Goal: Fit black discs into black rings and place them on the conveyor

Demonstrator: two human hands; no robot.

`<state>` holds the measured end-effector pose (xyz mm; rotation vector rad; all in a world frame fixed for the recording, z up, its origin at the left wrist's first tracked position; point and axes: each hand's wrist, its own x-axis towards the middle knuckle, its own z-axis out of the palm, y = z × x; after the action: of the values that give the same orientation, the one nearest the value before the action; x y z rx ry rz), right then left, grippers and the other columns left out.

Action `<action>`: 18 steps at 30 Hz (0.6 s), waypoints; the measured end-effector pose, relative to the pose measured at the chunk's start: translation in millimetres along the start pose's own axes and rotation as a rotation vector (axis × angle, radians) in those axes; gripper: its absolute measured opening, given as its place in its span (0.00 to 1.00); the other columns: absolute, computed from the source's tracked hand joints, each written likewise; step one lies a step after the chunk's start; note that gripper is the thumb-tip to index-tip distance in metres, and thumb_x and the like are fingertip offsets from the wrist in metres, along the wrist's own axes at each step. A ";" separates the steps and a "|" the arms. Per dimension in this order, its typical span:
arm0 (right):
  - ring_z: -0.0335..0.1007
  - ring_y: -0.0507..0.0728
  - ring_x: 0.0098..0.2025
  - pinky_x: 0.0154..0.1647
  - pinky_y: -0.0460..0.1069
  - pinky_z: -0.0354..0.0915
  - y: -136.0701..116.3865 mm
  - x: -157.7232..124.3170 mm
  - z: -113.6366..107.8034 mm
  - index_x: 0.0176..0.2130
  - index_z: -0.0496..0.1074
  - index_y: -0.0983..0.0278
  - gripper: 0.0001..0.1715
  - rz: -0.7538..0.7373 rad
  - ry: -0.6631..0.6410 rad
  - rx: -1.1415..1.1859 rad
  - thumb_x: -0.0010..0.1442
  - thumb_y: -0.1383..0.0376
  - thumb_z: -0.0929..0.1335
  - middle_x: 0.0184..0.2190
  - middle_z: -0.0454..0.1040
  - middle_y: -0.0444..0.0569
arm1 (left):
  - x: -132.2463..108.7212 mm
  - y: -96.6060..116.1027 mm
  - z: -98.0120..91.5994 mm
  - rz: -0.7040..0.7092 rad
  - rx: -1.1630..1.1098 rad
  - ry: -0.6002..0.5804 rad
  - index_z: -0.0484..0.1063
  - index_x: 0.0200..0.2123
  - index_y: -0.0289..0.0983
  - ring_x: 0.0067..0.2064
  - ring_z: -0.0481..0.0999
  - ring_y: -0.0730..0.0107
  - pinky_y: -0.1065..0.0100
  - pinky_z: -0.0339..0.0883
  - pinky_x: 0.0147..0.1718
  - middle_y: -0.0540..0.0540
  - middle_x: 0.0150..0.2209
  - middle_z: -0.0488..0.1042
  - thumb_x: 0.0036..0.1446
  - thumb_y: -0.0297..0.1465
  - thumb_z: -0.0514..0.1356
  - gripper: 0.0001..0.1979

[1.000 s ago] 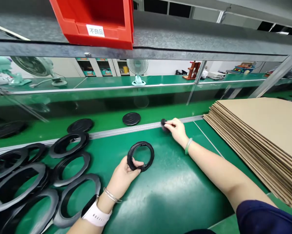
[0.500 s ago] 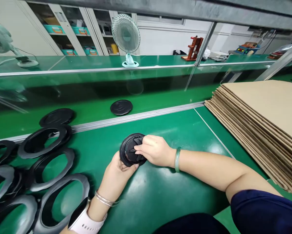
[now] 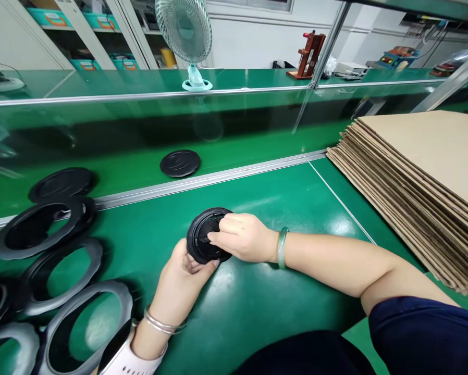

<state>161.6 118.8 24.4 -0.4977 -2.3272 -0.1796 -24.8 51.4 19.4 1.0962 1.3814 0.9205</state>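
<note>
Green bench (image 3: 273,195); loose black rings (image 3: 119,294) at lower left of frame look still to do. One black disc (image 3: 201,233), frame centre, looks mid-work: left hand (image 3: 183,284) grips its rim, right hand (image 3: 245,238) curled over its middle, can't tell if pinching anything.

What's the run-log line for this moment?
left hand: holding black round part | right hand: at its middle | nearby: black rings, cardboard stack

Seemingly a workshop: workbench (image 3: 276,307), stacked cardboard (image 3: 421,179).
</note>
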 end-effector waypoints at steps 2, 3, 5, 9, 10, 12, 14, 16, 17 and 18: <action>0.60 0.54 0.31 0.34 0.48 0.62 -0.5 -0.1 0.9 0.35 0.74 0.66 0.11 0.042 0.005 0.027 0.69 0.66 0.65 0.26 0.66 0.46 | -0.4 0.6 0.3 -0.001 0.000 -0.007 0.64 0.47 0.39 0.43 0.82 0.60 0.59 0.78 0.45 0.47 0.40 0.81 0.44 0.36 0.72 0.29; 0.61 0.54 0.31 0.35 0.48 0.62 -0.8 -0.3 1.2 0.34 0.74 0.66 0.12 0.062 0.005 0.038 0.69 0.65 0.64 0.27 0.67 0.47 | -0.9 1.0 0.6 -0.002 0.004 -0.009 0.64 0.47 0.39 0.43 0.82 0.60 0.60 0.78 0.44 0.48 0.40 0.81 0.44 0.36 0.72 0.28; 0.62 0.55 0.32 0.35 0.48 0.63 -1.7 -0.9 1.0 0.34 0.74 0.65 0.13 0.088 -0.007 0.053 0.69 0.64 0.64 0.28 0.67 0.47 | -2.1 2.0 1.2 0.001 0.013 -0.009 0.64 0.46 0.39 0.42 0.82 0.61 0.62 0.78 0.42 0.49 0.38 0.81 0.45 0.35 0.71 0.26; 0.62 0.55 0.32 0.36 0.49 0.63 -4.2 -1.9 -2.1 0.35 0.74 0.65 0.13 0.107 -0.024 0.060 0.69 0.64 0.64 0.28 0.68 0.48 | -4.1 2.8 1.5 0.013 0.015 -0.013 0.63 0.45 0.40 0.39 0.82 0.64 0.65 0.77 0.38 0.51 0.35 0.80 0.46 0.34 0.70 0.25; 0.62 0.55 0.32 0.35 0.49 0.63 -4.9 -2.0 -3.0 0.34 0.74 0.65 0.13 0.109 -0.024 0.059 0.69 0.64 0.64 0.28 0.68 0.48 | -4.2 2.7 1.3 0.014 0.012 -0.016 0.63 0.45 0.40 0.38 0.82 0.65 0.66 0.77 0.38 0.51 0.35 0.80 0.46 0.34 0.70 0.25; 0.61 0.55 0.32 0.34 0.49 0.62 -6.1 -2.2 -4.3 0.34 0.74 0.65 0.13 0.113 -0.017 0.059 0.68 0.65 0.64 0.28 0.68 0.48 | -4.1 2.6 0.8 0.012 0.004 -0.022 0.63 0.44 0.40 0.38 0.82 0.66 0.67 0.77 0.38 0.52 0.34 0.79 0.46 0.33 0.71 0.25; 0.61 0.55 0.32 0.33 0.49 0.61 -7.0 -2.7 -5.0 0.35 0.74 0.65 0.12 0.119 -0.006 0.064 0.68 0.65 0.64 0.28 0.68 0.48 | -3.7 2.7 0.5 0.004 -0.005 -0.027 0.63 0.44 0.40 0.39 0.81 0.66 0.67 0.77 0.38 0.52 0.35 0.79 0.46 0.33 0.71 0.25; 0.61 0.55 0.32 0.33 0.49 0.61 -7.6 -3.4 -5.2 0.36 0.75 0.66 0.12 0.125 0.002 0.076 0.68 0.64 0.64 0.28 0.68 0.48 | -3.4 2.8 0.3 0.000 -0.011 -0.031 0.63 0.44 0.40 0.39 0.81 0.67 0.67 0.76 0.39 0.52 0.35 0.79 0.46 0.33 0.71 0.25; 0.61 0.55 0.32 0.33 0.49 0.61 -7.8 -3.9 -5.3 0.37 0.75 0.66 0.12 0.127 0.002 0.083 0.68 0.64 0.64 0.29 0.68 0.48 | -3.3 2.8 0.1 0.000 -0.015 -0.032 0.63 0.45 0.39 0.39 0.81 0.67 0.67 0.76 0.39 0.52 0.36 0.79 0.46 0.33 0.71 0.25; 0.62 0.55 0.32 0.33 0.49 0.61 -8.0 -4.2 -5.2 0.37 0.75 0.66 0.12 0.128 -0.001 0.088 0.69 0.64 0.64 0.29 0.68 0.48 | -3.3 2.6 0.0 0.000 -0.018 -0.034 0.63 0.45 0.39 0.39 0.81 0.67 0.67 0.76 0.39 0.52 0.36 0.79 0.46 0.33 0.71 0.25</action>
<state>164.4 108.8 25.3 -0.6004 -2.2847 -0.0152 -24.6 49.0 22.8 1.0938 1.3427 0.9087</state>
